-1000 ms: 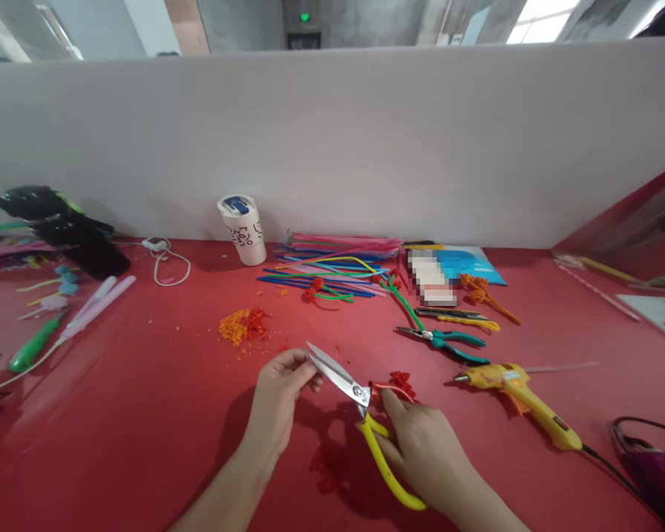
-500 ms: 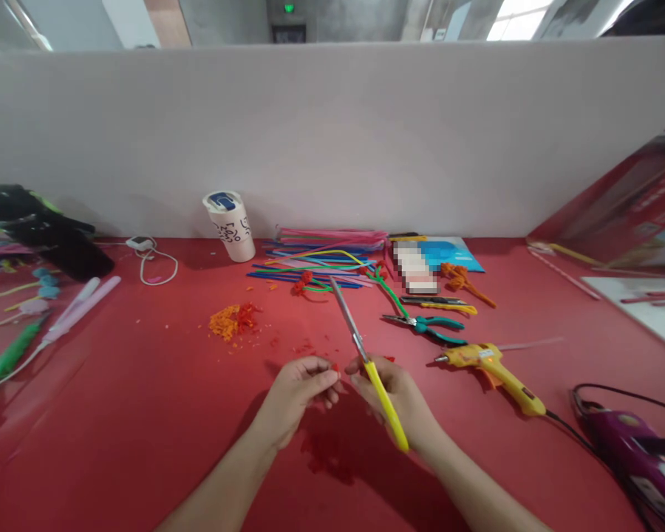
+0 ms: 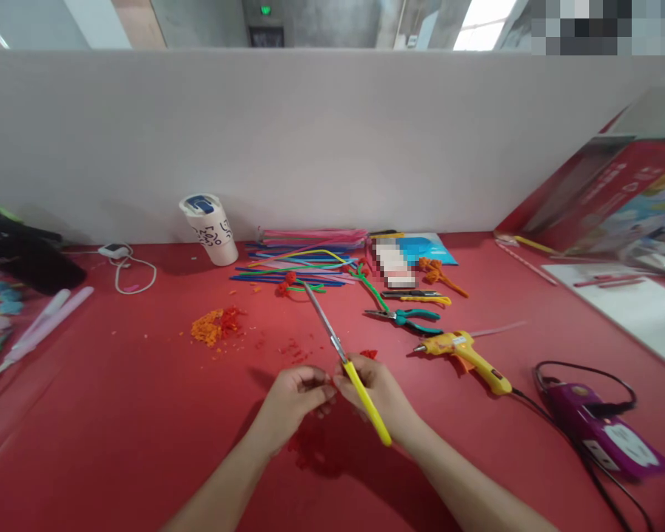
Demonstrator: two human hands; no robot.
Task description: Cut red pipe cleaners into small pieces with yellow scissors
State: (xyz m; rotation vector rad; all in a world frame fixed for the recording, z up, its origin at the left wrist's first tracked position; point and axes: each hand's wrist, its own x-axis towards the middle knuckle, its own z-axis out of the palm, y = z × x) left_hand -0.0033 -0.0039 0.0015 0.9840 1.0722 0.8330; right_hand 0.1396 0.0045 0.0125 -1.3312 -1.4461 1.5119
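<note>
In the head view my right hand (image 3: 385, 391) is closed around yellow-handled scissors (image 3: 367, 405), whose blades point up and to the left, away from me. My left hand (image 3: 288, 403) pinches a small red fuzzy piece (image 3: 328, 379), mostly hidden by the fingers. Both hands' fingertips nearly meet over the red table (image 3: 116, 428). Just beyond the right hand lies a red scrap (image 3: 369, 354). Farther off is a pile of orange clippings (image 3: 206, 327) beside red clippings (image 3: 230, 319), with red bits strewn around.
Several pipe cleaners (image 3: 310, 240) lie at the back beside a white tumbler (image 3: 210, 233). To the right are green-handled pliers (image 3: 415, 316), a yellow glue gun (image 3: 465, 355) and a purple power strip (image 3: 601, 428). A pink-white tool (image 3: 52, 321) lies left. A white partition (image 3: 310, 140) stands behind.
The view has turned slightly right, so everything sits farther left in the picture. My hands have drawn closer together, the right hand's fingertips now beside the red piece. The scissors remain held.
</note>
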